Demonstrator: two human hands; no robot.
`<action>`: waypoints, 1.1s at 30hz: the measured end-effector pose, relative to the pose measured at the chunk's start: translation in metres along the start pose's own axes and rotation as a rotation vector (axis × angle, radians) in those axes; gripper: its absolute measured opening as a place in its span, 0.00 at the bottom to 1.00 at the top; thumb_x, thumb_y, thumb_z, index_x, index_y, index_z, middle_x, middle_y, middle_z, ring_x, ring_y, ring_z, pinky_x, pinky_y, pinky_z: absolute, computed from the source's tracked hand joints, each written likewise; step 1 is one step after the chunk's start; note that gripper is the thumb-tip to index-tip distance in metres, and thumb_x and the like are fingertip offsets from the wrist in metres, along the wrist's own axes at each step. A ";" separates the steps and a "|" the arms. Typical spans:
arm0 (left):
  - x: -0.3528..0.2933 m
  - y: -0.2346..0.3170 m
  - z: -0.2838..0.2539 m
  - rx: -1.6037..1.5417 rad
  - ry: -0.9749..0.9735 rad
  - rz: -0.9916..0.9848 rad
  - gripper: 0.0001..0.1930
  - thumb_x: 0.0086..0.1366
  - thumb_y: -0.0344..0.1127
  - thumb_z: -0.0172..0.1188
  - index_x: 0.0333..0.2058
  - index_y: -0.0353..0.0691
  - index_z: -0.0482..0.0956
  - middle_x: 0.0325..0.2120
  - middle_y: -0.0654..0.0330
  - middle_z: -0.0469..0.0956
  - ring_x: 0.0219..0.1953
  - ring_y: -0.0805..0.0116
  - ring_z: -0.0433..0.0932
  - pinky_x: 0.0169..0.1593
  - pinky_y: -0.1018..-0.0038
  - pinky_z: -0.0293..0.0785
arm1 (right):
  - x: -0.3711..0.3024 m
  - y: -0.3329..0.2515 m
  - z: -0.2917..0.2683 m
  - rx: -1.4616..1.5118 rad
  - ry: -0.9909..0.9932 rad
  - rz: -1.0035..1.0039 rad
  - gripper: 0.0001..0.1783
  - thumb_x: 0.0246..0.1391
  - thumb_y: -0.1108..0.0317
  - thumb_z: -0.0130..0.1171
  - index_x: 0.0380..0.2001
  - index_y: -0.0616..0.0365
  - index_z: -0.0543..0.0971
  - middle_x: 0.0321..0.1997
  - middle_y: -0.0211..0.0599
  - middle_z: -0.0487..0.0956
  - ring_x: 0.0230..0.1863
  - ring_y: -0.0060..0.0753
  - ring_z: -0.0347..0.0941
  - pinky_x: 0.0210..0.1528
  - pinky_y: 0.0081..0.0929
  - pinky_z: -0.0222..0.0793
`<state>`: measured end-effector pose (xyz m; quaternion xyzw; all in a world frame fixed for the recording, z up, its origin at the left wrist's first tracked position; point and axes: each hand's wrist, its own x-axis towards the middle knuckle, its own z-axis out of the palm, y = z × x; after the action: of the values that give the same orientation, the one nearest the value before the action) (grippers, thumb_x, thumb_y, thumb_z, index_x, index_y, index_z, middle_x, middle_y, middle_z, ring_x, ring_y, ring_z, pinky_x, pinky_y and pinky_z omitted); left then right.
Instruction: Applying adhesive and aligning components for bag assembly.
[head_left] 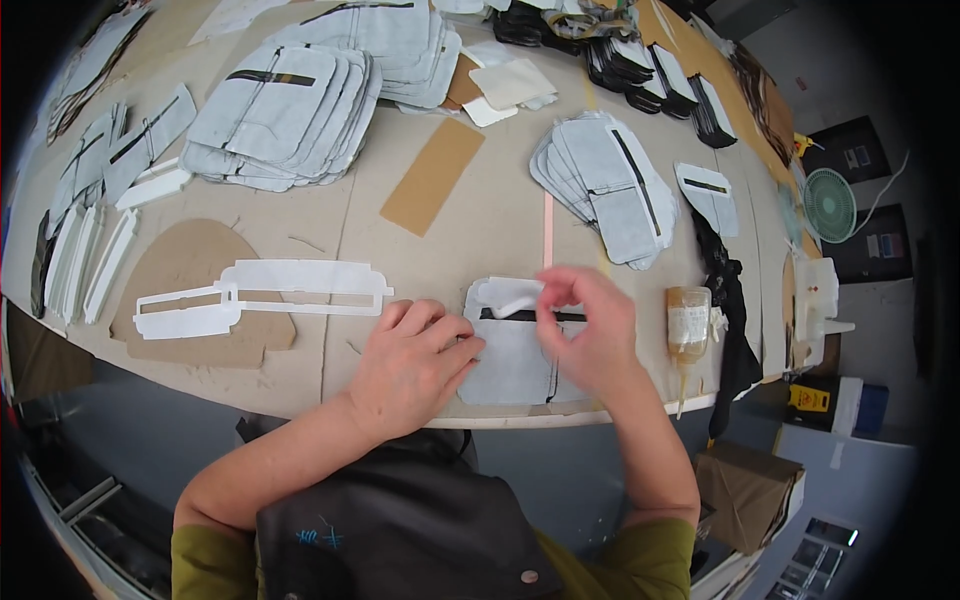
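Note:
A light grey fabric panel [510,365] with a dark slot across it lies flat at the table's front edge. My left hand [415,355] rests palm down at its left side, fingers slightly bent and apart, fingertips by the panel's edge. Above the panel, my right hand [595,330] is closed in a pinch on a curled white strip [513,304], whose loose end hangs over the slot. To the left, a white slotted template [310,272] of joined strips lies partly over a brown cardboard shape [190,243].
Stacks of grey panels [265,110] stand at the back left, with another fanned stack [625,190] at the right. A brown card rectangle [433,177] lies between them. A bottle of amber liquid [688,325] and black fabric [735,330] are right of my right hand. White strips [85,262] lie far left.

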<state>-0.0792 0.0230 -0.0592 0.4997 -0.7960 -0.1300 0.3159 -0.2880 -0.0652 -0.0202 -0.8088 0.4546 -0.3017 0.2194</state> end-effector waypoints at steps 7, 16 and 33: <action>0.002 0.000 0.001 -0.031 -0.001 -0.034 0.15 0.52 0.32 0.69 0.39 0.44 0.76 0.39 0.66 0.76 0.46 0.61 0.72 0.52 0.65 0.65 | -0.013 -0.003 0.008 0.016 -0.070 -0.262 0.16 0.38 0.80 0.64 0.35 0.55 0.81 0.30 0.30 0.80 0.35 0.38 0.74 0.46 0.36 0.65; 0.006 -0.002 -0.002 -0.109 0.034 -0.069 0.24 0.46 0.29 0.72 0.42 0.42 0.73 0.50 0.59 0.74 0.51 0.55 0.71 0.55 0.60 0.64 | -0.024 0.006 0.035 0.087 -0.043 -0.209 0.18 0.41 0.80 0.67 0.39 0.54 0.81 0.32 0.27 0.82 0.36 0.35 0.74 0.48 0.33 0.64; 0.019 -0.012 -0.007 -0.214 -0.128 -0.189 0.40 0.42 0.27 0.75 0.56 0.44 0.68 0.53 0.61 0.73 0.58 0.54 0.66 0.61 0.59 0.58 | -0.027 0.007 0.040 0.056 -0.022 -0.206 0.20 0.39 0.81 0.66 0.39 0.52 0.80 0.31 0.23 0.81 0.35 0.32 0.73 0.47 0.33 0.61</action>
<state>-0.0726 0.0015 -0.0530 0.5266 -0.7455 -0.2747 0.3023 -0.2762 -0.0420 -0.0612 -0.8480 0.3581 -0.3264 0.2146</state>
